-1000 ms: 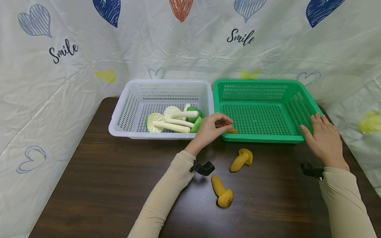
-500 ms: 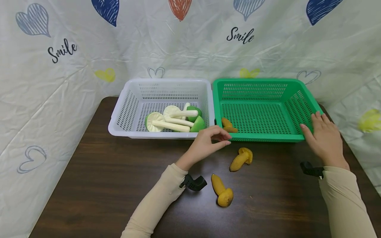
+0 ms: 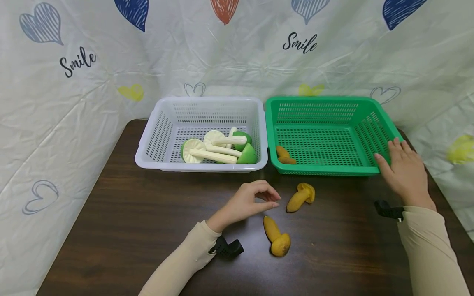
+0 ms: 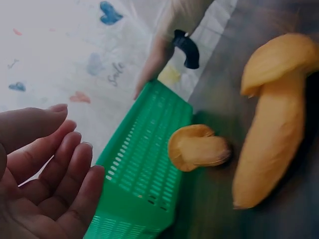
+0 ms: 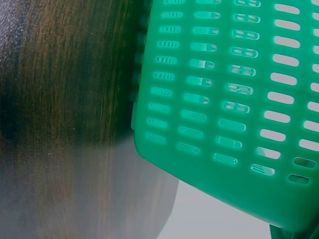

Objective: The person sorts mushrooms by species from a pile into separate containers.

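My left hand point(image 3: 249, 201) hovers over the table in front of the baskets, fingers loosely curved, thumb apart, nothing held. Just right of its fingertips lies a yellow-brown mushroom point(image 3: 300, 197); a second such mushroom point(image 3: 277, 237) lies nearer me, large in the left wrist view point(image 4: 274, 119). In the near left corner of the green basket point(image 3: 326, 169) rests another brown mushroom point(image 3: 284, 155). My right hand point(image 3: 405, 174) rests with straight fingers on that basket's right rim. The right wrist view shows the slotted green basket wall point(image 5: 224, 99) but not the hand.
A white basket point(image 3: 201, 167) stands left of the green one, holding several green-capped mushrooms point(image 3: 212, 155) with pale stems. Both sit at the back of the dark wooden table point(image 3: 122, 230). Behind hangs a white cloth point(image 3: 237, 61) printed with hearts.
My left hand has let go of a brown mushroom in the green basket's near left corner, then drawn back toward me and left over the table. The right hand has stayed on the rim.
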Available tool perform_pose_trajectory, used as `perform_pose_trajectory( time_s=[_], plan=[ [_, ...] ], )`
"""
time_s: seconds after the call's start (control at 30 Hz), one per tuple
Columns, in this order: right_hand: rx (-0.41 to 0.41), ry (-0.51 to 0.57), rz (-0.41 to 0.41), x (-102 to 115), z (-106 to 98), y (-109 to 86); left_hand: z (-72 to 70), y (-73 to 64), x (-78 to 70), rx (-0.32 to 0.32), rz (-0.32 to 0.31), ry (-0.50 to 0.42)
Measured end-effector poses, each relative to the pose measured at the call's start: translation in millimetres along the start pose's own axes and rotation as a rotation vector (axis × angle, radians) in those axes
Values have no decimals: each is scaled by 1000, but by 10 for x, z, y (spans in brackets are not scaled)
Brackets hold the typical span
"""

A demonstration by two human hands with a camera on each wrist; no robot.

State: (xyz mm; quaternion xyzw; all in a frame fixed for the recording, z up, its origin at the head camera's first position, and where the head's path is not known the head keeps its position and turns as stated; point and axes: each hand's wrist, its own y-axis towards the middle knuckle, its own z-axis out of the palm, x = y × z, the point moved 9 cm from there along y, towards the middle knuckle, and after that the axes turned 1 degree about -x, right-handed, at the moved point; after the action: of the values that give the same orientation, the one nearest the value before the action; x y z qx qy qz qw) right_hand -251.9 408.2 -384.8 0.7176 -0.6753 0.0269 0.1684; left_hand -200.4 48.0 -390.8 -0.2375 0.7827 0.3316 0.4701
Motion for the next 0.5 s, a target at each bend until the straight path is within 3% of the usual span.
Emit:
perform_pose_trajectory(
  time_s=[0.27,0.5],
  plan=[
    [4,3,4,-7,-7,8,288,-202,63,207,-81,15],
    [6,-4,2,7,-8,16,420,-358,121,279,-171,-3]
  ],
)
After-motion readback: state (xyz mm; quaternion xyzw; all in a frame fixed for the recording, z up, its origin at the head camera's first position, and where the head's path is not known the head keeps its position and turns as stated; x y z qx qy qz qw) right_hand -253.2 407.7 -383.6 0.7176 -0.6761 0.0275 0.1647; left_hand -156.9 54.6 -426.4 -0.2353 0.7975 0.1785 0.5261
